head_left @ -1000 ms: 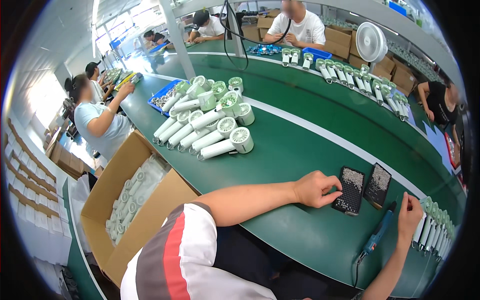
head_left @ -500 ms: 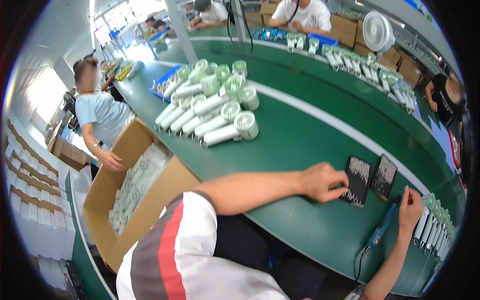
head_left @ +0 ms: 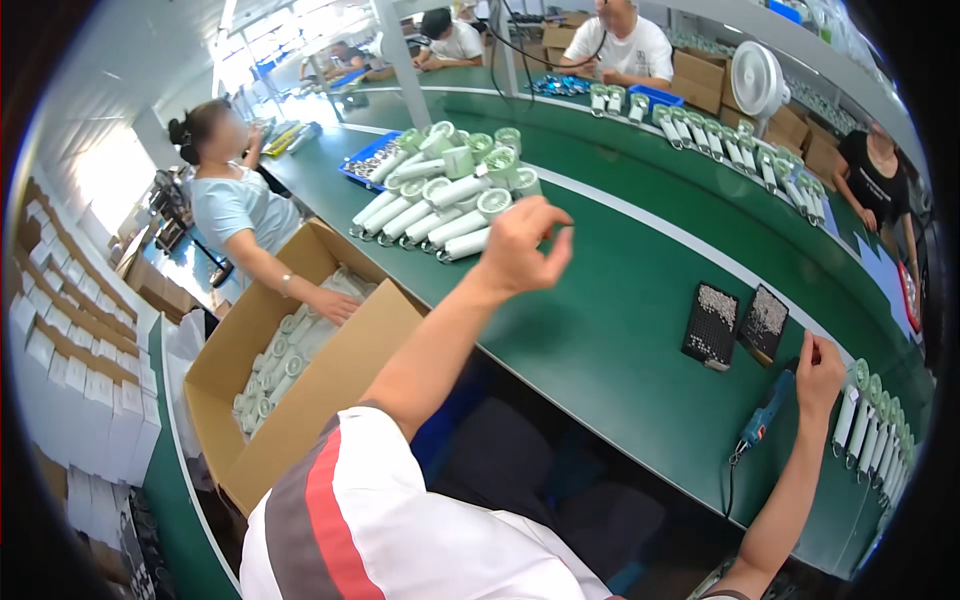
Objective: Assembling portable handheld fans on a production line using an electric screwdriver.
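My left hand [head_left: 522, 248] is raised over the green table beside a pile of white handheld fans [head_left: 468, 243] with pale green heads. Its thumb and index finger curl together into a ring; anything between the tips is too small to make out. On the right, my right hand [head_left: 820, 372] has its fingertips pinched together, and what they hold, if anything, cannot be made out. A blue electric screwdriver [head_left: 765, 412] lies just left of that hand. Two black trays of small screws, one nearer [head_left: 712, 325] and one farther [head_left: 765, 322], lie between my hands.
A cardboard box [head_left: 330, 395] of bagged fans stands at left, with a co-worker's hand [head_left: 335, 305] in it. More fans [head_left: 872, 430] line the right edge. A blue tray [head_left: 365, 175] of small parts lies behind the pile. Other people sit across the table.
My left hand has moved left from beside the screw trays to the fan pile. My right hand stays near the screwdriver. The co-worker's hand has reached into the box. The view has shifted.
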Demonstrator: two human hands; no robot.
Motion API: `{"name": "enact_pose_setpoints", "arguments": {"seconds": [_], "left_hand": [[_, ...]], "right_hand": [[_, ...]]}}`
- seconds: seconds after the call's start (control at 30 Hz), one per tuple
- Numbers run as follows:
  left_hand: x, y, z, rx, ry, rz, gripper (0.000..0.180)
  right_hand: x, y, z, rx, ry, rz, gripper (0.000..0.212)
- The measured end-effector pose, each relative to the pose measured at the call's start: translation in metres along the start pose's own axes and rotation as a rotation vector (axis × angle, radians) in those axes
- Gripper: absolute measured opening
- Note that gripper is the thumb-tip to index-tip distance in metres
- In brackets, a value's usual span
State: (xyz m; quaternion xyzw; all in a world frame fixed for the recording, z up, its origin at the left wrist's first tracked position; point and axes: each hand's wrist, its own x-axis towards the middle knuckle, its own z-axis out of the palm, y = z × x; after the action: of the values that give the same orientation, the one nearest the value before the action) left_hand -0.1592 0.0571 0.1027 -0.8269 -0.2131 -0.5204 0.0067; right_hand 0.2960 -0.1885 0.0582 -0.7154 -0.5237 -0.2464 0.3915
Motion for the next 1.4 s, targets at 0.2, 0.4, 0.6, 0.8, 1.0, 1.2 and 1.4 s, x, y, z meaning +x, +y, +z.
{"name": "enact_pose_setpoints", "arguments": {"seconds": [0.2,0.4,0.6,0.8,1.0,1.2,1.4], "left_hand": [[-0.038,-0.063,-0.055,0.445,-0.209,0.017,0.037],[-0.051,-0.088,-0.051,0.575,-0.488,-0.019,0.044],[-0.06,-0.108,-0.045,0.671,-0.48,0.014,0.042],[-0.06,-0.111,-0.038,0.636,-0.483,0.037,0.036],[-0.055,-0.099,-0.038,0.498,-0.403,0.072,0.036],[-0.043,-0.063,-0.025,0.203,-0.293,-0.146,0.026],[-0.034,-0.014,0.001,-0.289,-0.326,-0.557,0.023]], "right_hand": [[0.001,-0.006,0.002,0.029,0.005,-0.077,0.02],[0.01,-0.012,0.004,0.044,0.001,-0.08,0.019],[0.005,-0.013,0.005,0.08,-0.015,-0.065,0.017],[0.001,-0.01,-0.002,0.065,-0.025,-0.134,0.015],[0.007,-0.015,0.001,0.102,0.013,-0.18,0.016],[0.007,-0.028,-0.001,0.104,-0.007,-0.141,0.016],[0.003,-0.042,-0.005,0.085,0.037,-0.221,0.01]]}}
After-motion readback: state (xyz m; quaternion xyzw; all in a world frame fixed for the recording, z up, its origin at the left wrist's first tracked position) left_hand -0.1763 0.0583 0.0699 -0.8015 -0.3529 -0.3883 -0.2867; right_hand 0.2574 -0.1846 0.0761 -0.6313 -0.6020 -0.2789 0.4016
